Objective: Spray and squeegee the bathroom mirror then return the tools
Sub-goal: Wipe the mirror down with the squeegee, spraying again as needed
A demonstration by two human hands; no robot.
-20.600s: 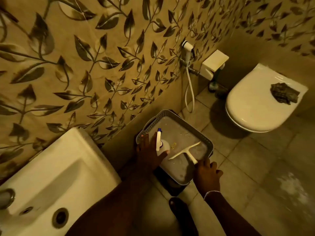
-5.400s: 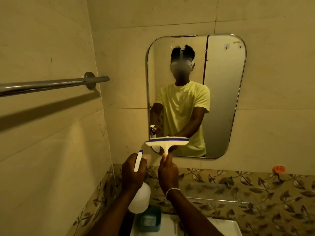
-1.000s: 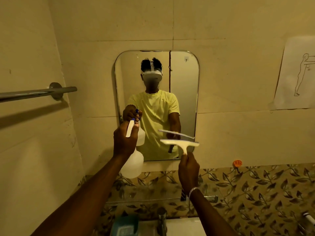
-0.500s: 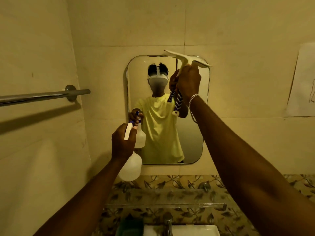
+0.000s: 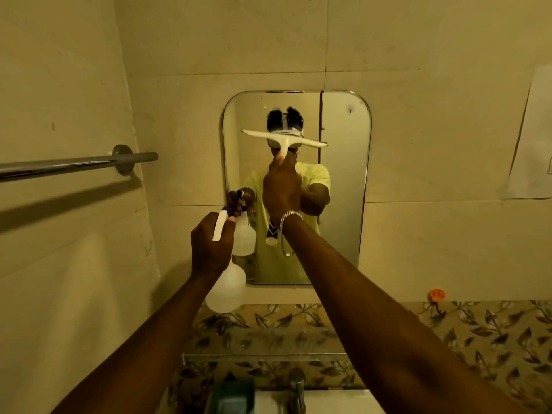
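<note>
Gripping the squeegee (image 5: 285, 141) by its short handle, the right hand (image 5: 282, 186) has fingers wrapped tight just under the blade bar, thumb side toward the glass. Blade sits level across the upper-middle of the mirror (image 5: 343, 180), apparently against the glass, though actual contact can't be confirmed from this angle. Half a second ago the same blade was up at the mirror's top edge, over toward the right; now it is lower and nearer the centre line, so a downward pull is under way. A second ago the squeegee was still hovering low in front of the mirror, so the wiping stroke has only just begun.

Left hand (image 5: 210, 245) is clenched on the neck of the spray bottle (image 5: 227, 289), finger on the white trigger, nozzle aimed at the lower left of the glass. Bottle hangs just in front of the mirror's bottom left corner, much as it did a moment back. No mist visible, can't tell if spraying is happening.

Outward: towel bar (image 5: 74, 162) on the left wall, tap (image 5: 295, 389) and sink rim below, leaf-patterned tile band (image 5: 448, 330) under the mirror.

Judgement: spraying looks done or nearly, squeegee pass one in progress; more strokes and returning both tools remain.
</note>
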